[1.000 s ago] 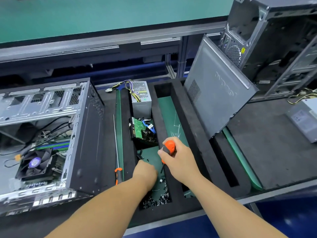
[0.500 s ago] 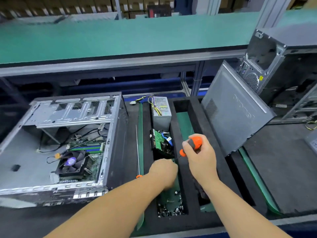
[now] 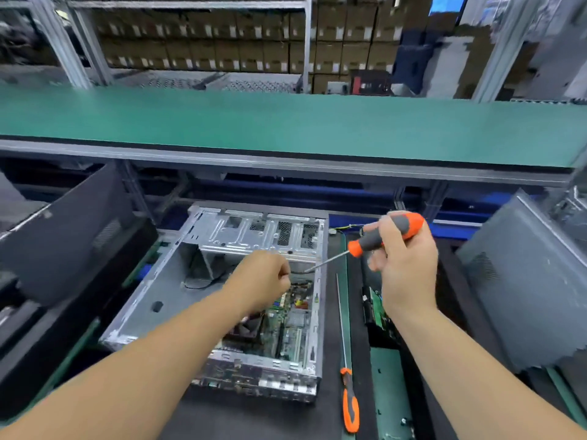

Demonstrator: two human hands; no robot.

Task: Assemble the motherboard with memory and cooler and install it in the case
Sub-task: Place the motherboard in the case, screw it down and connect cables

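Fixing the board in the case

Right hand [image 3: 403, 265] grips the screwdriver [image 3: 381, 238]; left hand [image 3: 263, 281] is curled, content unclear, above the fragile motherboard [image 3: 286, 325]: touch only edges.

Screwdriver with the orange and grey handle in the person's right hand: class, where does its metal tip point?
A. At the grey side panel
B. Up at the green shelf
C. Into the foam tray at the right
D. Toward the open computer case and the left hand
D: the right hand grips the screwdriver, its shaft slanting down-left toward the left hand over the open case.
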